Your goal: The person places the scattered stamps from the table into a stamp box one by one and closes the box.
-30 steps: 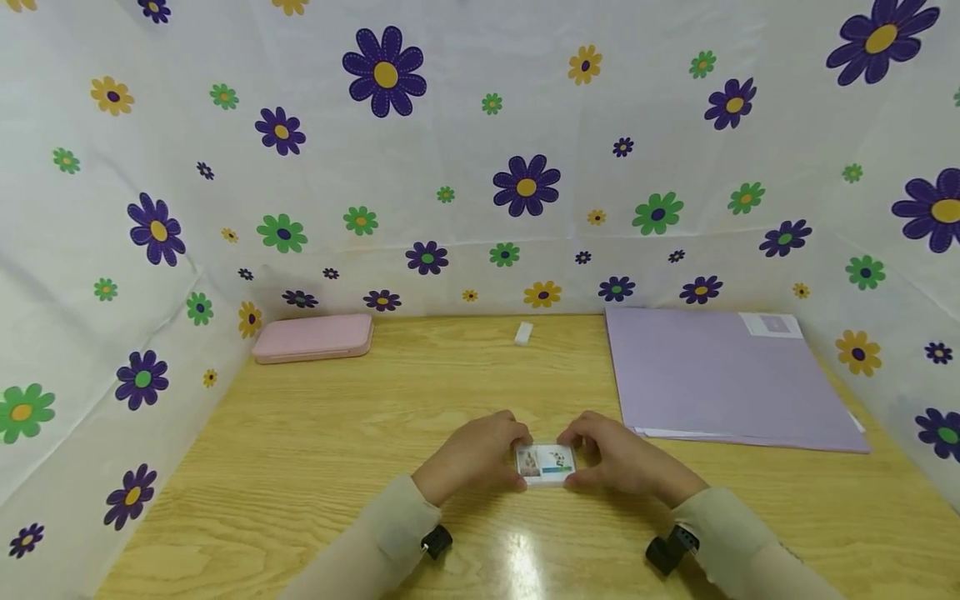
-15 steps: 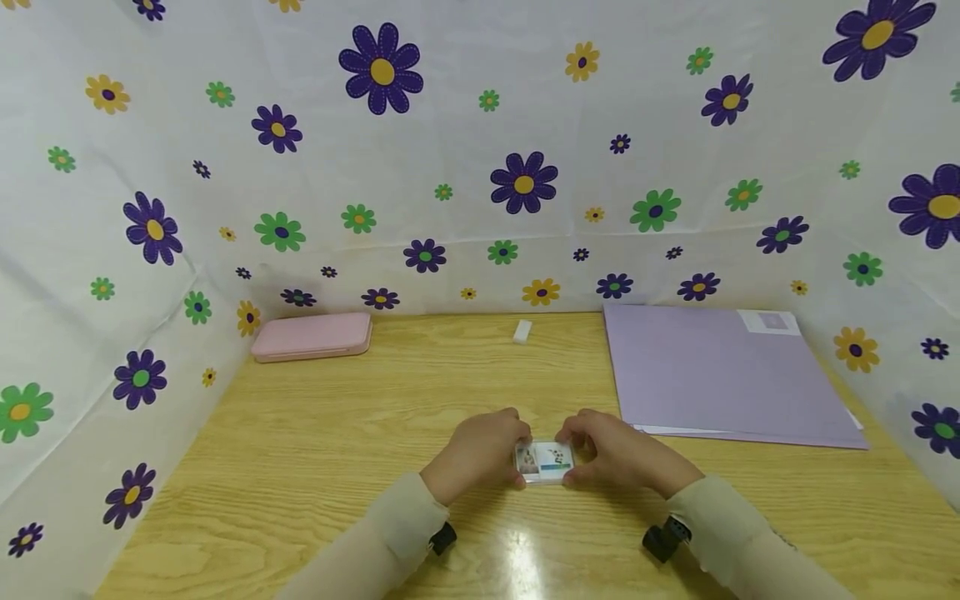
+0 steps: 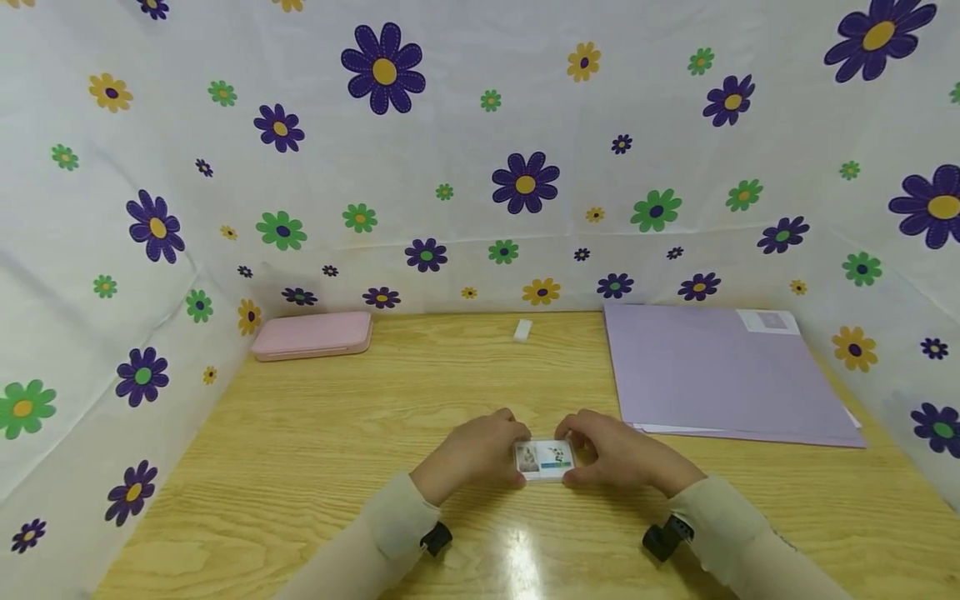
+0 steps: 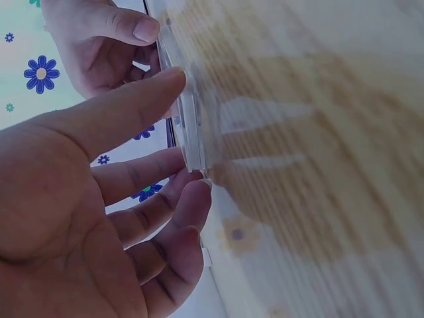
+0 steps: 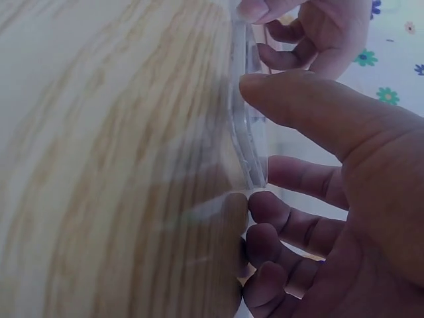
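A small flat clear plastic case (image 3: 545, 460) with printed pictures showing in it lies at the front middle of the table. My left hand (image 3: 480, 450) pinches its left end between thumb and fingers. At the right end, my right hand (image 3: 618, 452) grips it the same way. Seen edge-on in the left wrist view, the clear case (image 4: 190, 132) sits low against the wood, with the left thumb on its near edge. In the right wrist view, the right thumb presses the near edge of the case (image 5: 242, 132), and the other fingers curl behind it.
A white eraser-like block (image 3: 522, 331) lies at the back middle of the wooden table (image 3: 337, 433). At the back left is a pink case (image 3: 313, 336). Large purple sheets or folders (image 3: 727, 375) lie on the right. Flower-printed cloth (image 3: 450, 150) walls the back and sides.
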### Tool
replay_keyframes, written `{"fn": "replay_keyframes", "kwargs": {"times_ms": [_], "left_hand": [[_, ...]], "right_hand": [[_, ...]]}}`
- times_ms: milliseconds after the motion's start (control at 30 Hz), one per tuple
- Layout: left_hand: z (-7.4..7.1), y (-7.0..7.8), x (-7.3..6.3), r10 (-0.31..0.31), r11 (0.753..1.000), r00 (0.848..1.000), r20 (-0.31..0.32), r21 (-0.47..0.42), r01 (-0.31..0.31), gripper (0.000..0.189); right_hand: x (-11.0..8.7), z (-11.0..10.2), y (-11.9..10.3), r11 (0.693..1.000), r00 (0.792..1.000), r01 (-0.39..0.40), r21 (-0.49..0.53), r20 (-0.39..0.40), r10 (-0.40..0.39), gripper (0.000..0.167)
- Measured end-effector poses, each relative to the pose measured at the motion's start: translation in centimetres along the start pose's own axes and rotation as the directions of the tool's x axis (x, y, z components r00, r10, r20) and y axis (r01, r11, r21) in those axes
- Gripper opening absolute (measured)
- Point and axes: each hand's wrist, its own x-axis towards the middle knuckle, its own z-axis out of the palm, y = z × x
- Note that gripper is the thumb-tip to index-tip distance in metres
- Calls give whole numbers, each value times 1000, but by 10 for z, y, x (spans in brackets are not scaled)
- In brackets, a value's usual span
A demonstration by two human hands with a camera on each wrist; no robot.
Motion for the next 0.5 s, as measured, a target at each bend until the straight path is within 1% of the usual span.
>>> {"fn": "replay_keyframes", "kwargs": {"times_ms": [133,267,333,433,500], "left_hand": [[2,-2,-1,22,1000,1000,-1,-8,-22,60],[3,-5,0,46,999,998,-32,4,-46,64],[2,-6,-1,52,999,997,-50,-14,-53,64],[-1,-6,-3,60,997,995,-74,-42,-63,60],[-3,-6,-5,61,995,994,-92,-73,-68,57]], "right_hand": [[-1,-1,2,1000,1000,0,22,22,-1,48],[-4,-5,3,997,999,16,73,39,-19,49],[-5,-7,3,995,998,31,95,44,-35,50],[-6,-9,2,993,998,55,108,35,-59,49],[-6,-10,2,991,997,70,110,5,-71,46]]}}
